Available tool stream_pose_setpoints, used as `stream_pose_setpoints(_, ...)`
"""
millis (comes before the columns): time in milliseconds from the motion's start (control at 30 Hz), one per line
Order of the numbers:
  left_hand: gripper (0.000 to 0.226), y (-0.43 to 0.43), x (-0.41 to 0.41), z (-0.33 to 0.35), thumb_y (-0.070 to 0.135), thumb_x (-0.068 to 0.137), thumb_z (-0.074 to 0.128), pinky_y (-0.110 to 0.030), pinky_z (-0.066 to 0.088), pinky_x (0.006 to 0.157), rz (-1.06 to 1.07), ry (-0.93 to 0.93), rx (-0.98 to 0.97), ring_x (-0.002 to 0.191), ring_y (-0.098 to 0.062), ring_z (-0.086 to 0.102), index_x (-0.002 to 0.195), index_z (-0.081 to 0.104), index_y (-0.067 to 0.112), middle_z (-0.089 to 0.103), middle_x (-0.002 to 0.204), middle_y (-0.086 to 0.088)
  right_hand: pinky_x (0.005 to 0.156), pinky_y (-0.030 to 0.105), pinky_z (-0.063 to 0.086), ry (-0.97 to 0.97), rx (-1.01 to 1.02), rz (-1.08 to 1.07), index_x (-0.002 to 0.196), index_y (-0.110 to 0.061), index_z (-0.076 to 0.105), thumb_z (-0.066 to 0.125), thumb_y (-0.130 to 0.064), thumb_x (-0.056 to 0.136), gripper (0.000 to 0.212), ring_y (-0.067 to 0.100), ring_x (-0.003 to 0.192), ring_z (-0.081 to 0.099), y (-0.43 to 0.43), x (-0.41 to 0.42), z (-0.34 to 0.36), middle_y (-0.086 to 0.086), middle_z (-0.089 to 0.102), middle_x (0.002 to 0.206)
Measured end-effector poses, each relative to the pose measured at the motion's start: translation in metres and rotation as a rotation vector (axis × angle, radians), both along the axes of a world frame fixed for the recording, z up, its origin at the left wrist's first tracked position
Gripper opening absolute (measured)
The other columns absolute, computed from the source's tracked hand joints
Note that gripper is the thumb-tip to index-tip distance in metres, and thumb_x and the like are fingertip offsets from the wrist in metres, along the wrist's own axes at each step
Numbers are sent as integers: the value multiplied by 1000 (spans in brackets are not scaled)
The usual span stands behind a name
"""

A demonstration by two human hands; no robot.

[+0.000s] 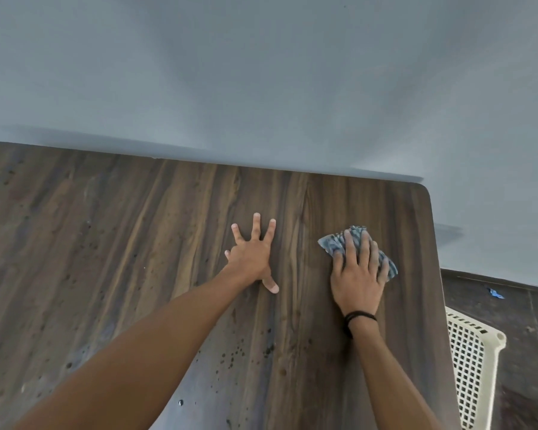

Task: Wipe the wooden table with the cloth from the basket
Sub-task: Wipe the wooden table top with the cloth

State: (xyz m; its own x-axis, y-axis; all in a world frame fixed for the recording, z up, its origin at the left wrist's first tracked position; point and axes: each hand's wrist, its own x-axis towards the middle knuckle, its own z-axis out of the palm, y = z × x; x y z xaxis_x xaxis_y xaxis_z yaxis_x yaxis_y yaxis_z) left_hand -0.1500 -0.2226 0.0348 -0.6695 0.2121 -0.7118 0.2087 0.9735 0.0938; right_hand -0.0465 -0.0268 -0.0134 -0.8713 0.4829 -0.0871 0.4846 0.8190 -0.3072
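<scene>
Wooden table (pixel 106 243) — left hand (pixel 251 259) flat, fingers (pixel 256 228) wide; right hand (pixel 357 280) presses cloth (pixel 331 243), fingers straight.

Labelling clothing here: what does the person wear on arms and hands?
Both forearms are bare, no sleeves in view. A thin black cord band sits at the wrist of the right hand; the left hand shows no band or glove.
</scene>
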Motion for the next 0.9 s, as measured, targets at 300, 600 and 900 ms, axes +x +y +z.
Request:
stream_pose_setpoints(300,159,-1,0,6,56,55,92,-69,37,106,-34,7,-20,143,-55,-23,148,-35,36,-46,154,1,124,51,1,-43,-8,45,160,-40,19,29,-46,107,54,22,156,7,-21,20,-1,-1,11,169)
stream_pose_setpoints(600,159,-3,-1,3,59,54,91,-69,36,108,-57,16,-5,143,-56,-22,149,-33,35,-44,155,0,125,50,2,-41,49,188,160,-40,15,25,-47,107,55,22,156,5,-11,41,0,-2,9,170)
stream_pose_setpoints(900,161,-5,-2,1,61,49,92,-68,38,106,-62,45,16,144,-56,-20,151,-30,37,-40,158,1,125,47,2,-3,51,286,159,-42,17,24,-49,106,54,18,156,7,-29,72,-5,-5,12,169)
